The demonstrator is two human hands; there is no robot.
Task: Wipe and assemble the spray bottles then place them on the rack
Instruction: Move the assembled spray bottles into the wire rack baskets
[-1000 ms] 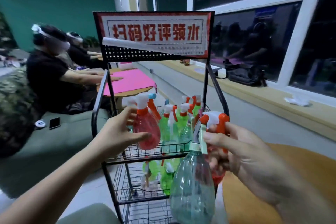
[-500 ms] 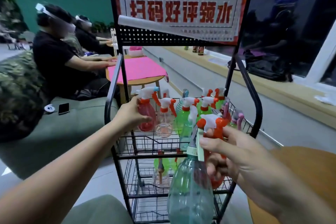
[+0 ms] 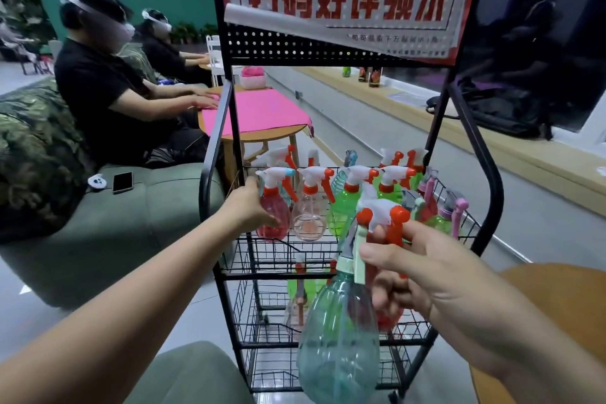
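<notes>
Your left hand [image 3: 252,210] grips the pink-red bottle [image 3: 273,221] round its belly at the front-left corner of the rack's [image 3: 488,180] top basket. I can't tell whether its base is seated on the wire or hanging just above it. Your right hand [image 3: 423,275] is carrying two at once: the thumb pinches the neck of the teal bottle [image 3: 337,341], and the fingers curl round a red bottle [image 3: 390,318] behind it, with its white-and-orange trigger head [image 3: 382,215] sticking up above the knuckles. Both sit in front of the rack, not on it. The main risk is that double grip. The teal bottle hangs from a thumb pinch only, so any regrip to free the red one could let it slip. Its collar looks pale green, but whether the head is screwed tight isn't visible; if it's loose, the body could drop off. Second risk is the crowded top basket. The clear bottle [image 3: 308,216] stands just beside the pink-red one and the green bottle [image 3: 344,210] is next along, with triggers pointing every way. If you let go on a tilt, it tips into the clear one and may topple the row. Triggers could also hook each other when you pull your hand out. The lower shelf [image 3: 410,343] looks roomier, so I'd put the teal bottle there.
</notes>
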